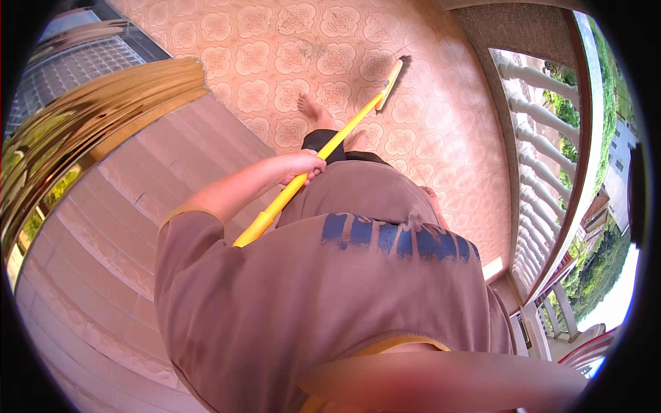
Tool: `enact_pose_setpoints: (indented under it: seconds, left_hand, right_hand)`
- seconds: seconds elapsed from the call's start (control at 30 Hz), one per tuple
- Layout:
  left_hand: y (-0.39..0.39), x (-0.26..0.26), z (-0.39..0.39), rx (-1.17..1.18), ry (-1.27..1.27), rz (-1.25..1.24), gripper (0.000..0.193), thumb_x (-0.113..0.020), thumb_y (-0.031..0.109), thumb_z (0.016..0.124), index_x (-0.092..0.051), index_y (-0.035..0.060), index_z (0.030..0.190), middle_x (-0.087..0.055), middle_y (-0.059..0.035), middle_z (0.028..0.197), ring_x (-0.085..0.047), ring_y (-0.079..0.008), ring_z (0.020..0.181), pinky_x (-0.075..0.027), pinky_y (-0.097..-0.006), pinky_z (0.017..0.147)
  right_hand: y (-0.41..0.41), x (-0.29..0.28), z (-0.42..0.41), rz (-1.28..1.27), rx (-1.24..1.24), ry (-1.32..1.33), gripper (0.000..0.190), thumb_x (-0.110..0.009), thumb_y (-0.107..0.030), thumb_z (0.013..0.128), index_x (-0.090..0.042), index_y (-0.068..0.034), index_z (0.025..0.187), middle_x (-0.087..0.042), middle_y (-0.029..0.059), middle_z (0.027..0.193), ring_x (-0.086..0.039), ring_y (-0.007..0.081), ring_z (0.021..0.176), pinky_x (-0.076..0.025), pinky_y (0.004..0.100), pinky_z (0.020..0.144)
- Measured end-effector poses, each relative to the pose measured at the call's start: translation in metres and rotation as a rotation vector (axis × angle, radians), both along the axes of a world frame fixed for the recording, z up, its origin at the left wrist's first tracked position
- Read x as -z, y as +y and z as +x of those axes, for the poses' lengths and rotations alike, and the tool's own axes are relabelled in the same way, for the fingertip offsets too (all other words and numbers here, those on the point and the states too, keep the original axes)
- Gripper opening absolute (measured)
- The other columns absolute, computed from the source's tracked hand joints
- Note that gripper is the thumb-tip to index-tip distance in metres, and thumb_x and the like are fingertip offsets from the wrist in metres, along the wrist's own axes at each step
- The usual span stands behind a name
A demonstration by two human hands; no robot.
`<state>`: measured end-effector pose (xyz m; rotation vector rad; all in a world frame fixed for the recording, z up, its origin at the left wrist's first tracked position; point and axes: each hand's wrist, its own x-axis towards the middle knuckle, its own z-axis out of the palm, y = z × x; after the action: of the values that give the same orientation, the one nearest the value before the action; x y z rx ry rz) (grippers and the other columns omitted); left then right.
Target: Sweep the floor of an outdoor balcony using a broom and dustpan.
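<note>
My left hand [305, 168] is closed around the yellow pole of a long-handled floor tool [335, 142], a flat mop or broom. The pole slants from beside my left upper arm to a narrow yellow-and-white head [391, 85] at the tiled floor, beyond my bare feet and a little to their right. Whether the head touches the floor cannot be told. Of my right hand [433, 197], only a small part shows past the right side of my shirt. Its fingers and anything in them are hidden.
Patterned pink tiles [294, 62] cover the floor. A stone-clad wall or steps [155, 155] and a glossy wooden surface [129, 98] lie to the left. A balustrade with white balusters [542, 134] runs along the right, with greenery and buildings outside.
</note>
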<state>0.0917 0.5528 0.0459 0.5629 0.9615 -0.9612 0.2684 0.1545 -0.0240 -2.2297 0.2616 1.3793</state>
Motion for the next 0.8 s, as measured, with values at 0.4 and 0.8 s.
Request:
enact_pose_setpoints:
  seconds: [0.4,0.8]
  left_hand:
    - [-0.147,0.112,0.05,0.272,-0.119,0.018,0.019,-0.054,0.007,0.068,-0.043,0.0073,0.052,-0.04,-0.0005,0.043,-0.038,-0.0091,0.034,-0.032,-0.0224,0.033]
    - [0.095,0.073,-0.047,0.074,0.18,0.748,0.016,-0.048,0.008,0.07,-0.041,0.0075,0.056,-0.037,0.0002,0.041,-0.036,-0.01,0.032,-0.033,-0.0228,0.031]
  right_hand:
    - [-0.055,-0.066,-0.021,-0.022,0.349,0.011,0.033,-0.055,-0.027,0.072,-0.052,0.001,0.089,-0.053,0.0049,0.07,-0.048,0.0114,0.064,-0.038,0.0224,0.059]
    - [-0.088,-0.032,-0.023,0.031,0.346,0.046,0.033,-0.054,-0.027,0.07,-0.053,0.0,0.09,-0.053,0.0068,0.071,-0.049,0.0131,0.064,-0.039,0.0244,0.057]
